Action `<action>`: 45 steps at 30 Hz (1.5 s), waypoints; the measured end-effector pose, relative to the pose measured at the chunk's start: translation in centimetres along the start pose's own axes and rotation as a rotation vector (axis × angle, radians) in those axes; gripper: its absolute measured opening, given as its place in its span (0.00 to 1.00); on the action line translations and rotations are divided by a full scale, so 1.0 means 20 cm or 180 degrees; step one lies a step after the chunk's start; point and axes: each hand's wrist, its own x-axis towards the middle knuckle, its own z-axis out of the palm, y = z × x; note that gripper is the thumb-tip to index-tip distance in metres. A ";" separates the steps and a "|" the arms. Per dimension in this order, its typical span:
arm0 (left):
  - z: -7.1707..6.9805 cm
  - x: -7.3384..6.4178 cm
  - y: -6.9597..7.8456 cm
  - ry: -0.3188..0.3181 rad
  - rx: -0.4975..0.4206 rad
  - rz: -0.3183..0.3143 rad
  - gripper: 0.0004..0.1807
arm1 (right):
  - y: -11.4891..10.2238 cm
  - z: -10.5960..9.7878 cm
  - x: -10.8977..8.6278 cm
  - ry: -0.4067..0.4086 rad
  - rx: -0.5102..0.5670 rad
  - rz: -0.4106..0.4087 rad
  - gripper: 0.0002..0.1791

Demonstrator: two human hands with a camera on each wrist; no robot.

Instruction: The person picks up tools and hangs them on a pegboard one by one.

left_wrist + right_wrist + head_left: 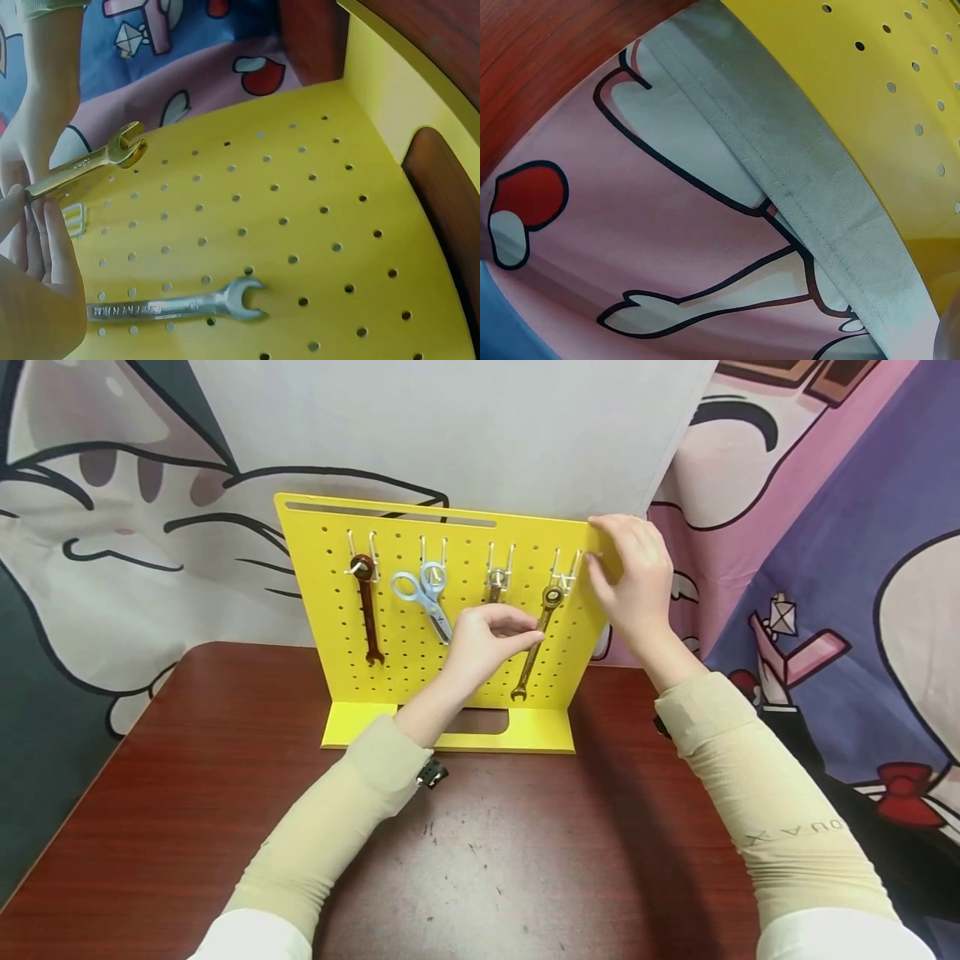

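A gold combination wrench (529, 664) slants down the right part of a yellow pegboard (397, 672), its ring end right at a white hook (564, 578). My left hand (483, 643) pinches the wrench's shaft between thumb and fingers; the open end (124, 148) points away from the hand in the left wrist view. At the board's upper right corner, my right hand (637, 572) grips the edge, thumb on the front face. Behind my left hand hangs a silver wrench (172, 307), partly covered by that hand in the head view.
Light blue scissors (429, 602) and a dark reddish wrench (368, 618) hang from hooks at the board's left. The board's base (540, 735) stands on a brown wooden table (480, 860). Printed cloth (690, 232) hangs behind and to the right.
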 end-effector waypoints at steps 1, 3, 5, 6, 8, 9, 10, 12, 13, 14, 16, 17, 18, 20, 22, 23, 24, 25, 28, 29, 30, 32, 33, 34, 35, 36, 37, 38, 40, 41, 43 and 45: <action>0.01 0.00 0.00 -0.0002 -0.0067 -0.0029 0.10 | 0.00 0.00 0.00 0.0002 -0.0002 0.0005 0.18; 0.03 0.01 0.01 -0.0003 -0.0189 -0.0089 0.11 | 0.00 0.00 0.00 0.0007 -0.0008 0.0011 0.18; 0.05 0.02 0.01 -0.0006 -0.0328 -0.0159 0.11 | 0.00 0.00 0.00 0.0007 -0.0004 0.0011 0.18; 0.05 0.03 0.01 -0.0005 -0.0392 -0.0190 0.11 | 0.00 0.00 0.00 0.0006 -0.0001 0.0007 0.18; 0.07 0.03 0.01 -0.0012 -0.0483 -0.0237 0.11 | 0.01 0.00 0.00 0.0007 0.0005 -0.0002 0.18; 0.07 0.03 0.01 -0.0019 -0.0514 -0.0260 0.11 | 0.01 0.00 0.00 0.0007 0.0008 -0.0008 0.18; 0.08 0.04 0.01 -0.0024 -0.0528 -0.0273 0.11 | 0.01 0.00 0.00 0.0008 0.0012 -0.0015 0.18; 0.09 0.04 0.01 -0.0030 -0.0520 -0.0295 0.11 | 0.01 0.00 0.00 0.0013 0.0019 -0.0031 0.18; 0.09 0.04 0.00 -0.0030 -0.0511 -0.0307 0.11 | 0.01 0.00 0.00 0.0015 0.0021 -0.0038 0.18; 0.10 0.05 0.00 -0.0026 -0.0500 -0.0317 0.11 | 0.01 0.00 0.00 0.0016 0.0022 -0.0044 0.18; 0.10 0.06 0.00 -0.0008 -0.0472 -0.0329 0.11 | 0.01 0.00 0.00 0.0020 0.0022 -0.0052 0.18; 0.11 0.06 0.00 0.0001 -0.0467 -0.0340 0.11 | 0.01 0.00 0.00 0.0021 0.0020 -0.0055 0.18; 0.11 0.07 0.00 0.0010 -0.0469 -0.0350 0.11 | 0.01 0.00 0.00 0.0024 0.0018 -0.0054 0.18; 0.12 0.08 -0.01 0.0025 -0.0460 -0.0363 0.12 | 0.00 0.00 0.00 0.0028 0.0019 -0.0051 0.18; 0.13 0.09 -0.02 0.0045 -0.0423 -0.0354 0.12 | 0.00 0.00 0.00 0.0029 0.0019 -0.0048 0.18; 0.13 0.10 -0.03 0.0057 -0.0401 -0.0355 0.12 | 0.00 0.00 0.00 0.0030 0.0021 -0.0047 0.18; 0.14 0.10 -0.03 0.0074 -0.0369 -0.0353 0.11 | 0.00 0.00 0.00 0.0030 0.0023 -0.0047 0.18; 0.14 0.11 -0.04 0.0093 -0.0332 -0.0351 0.11 | 0.00 0.00 0.00 0.0029 0.0024 -0.0047 0.18; 0.14 0.12 -0.06 0.0154 -0.0247 -0.0369 0.11 | 0.00 0.00 0.00 0.0029 0.0020 -0.0050 0.18; 0.15 0.13 -0.06 0.0174 -0.0223 -0.0376 0.11 | 0.00 0.00 0.00 0.0029 0.0017 -0.0051 0.18; 0.15 0.13 -0.06 0.0199 -0.0180 -0.0372 0.11 | 0.00 0.00 0.00 0.0030 0.0014 -0.0051 0.18; 0.15 0.14 -0.07 0.0259 -0.0088 -0.0365 0.11 | 0.00 0.00 0.00 0.0026 0.0008 -0.0053 0.18; 0.16 0.14 -0.07 0.0295 -0.0041 -0.0344 0.11 | 0.00 0.00 0.00 0.0025 0.0005 -0.0054 0.18; 0.16 0.14 -0.07 0.0335 -0.0012 -0.0329 0.11 | 0.00 0.00 0.00 0.0025 0.0002 -0.0056 0.18; 0.17 0.15 -0.07 0.0378 0.0015 -0.0323 0.10 | 0.00 0.00 0.00 0.0027 0.0001 -0.0059 0.18; 0.18 0.15 -0.08 0.0424 0.0045 -0.0315 0.10 | 0.00 0.00 0.00 0.0031 0.0004 -0.0062 0.18; 0.18 0.15 -0.08 0.0467 0.0050 -0.0311 0.10 | 0.00 0.00 0.00 0.0033 0.0006 -0.0065 0.18; 0.19 0.15 -0.08 0.0511 0.0049 -0.0299 0.10 | 0.00 0.01 0.00 0.0035 0.0009 -0.0066 0.18; 0.20 0.15 -0.08 0.0588 0.0034 -0.0308 0.10 | 0.00 0.01 0.00 0.0036 0.0012 -0.0065 0.18; 0.21 0.15 -0.08 0.0619 0.0044 -0.0311 0.10 | 0.00 0.01 0.00 0.0035 0.0013 -0.0062 0.18; 0.22 0.15 -0.08 0.0665 0.0048 -0.0302 0.09 | 0.00 0.01 0.00 0.0032 0.0009 -0.0049 0.18; 0.22 0.15 -0.09 0.0684 0.0058 -0.0274 0.09 | 0.00 0.01 0.00 0.0029 0.0002 -0.0031 0.18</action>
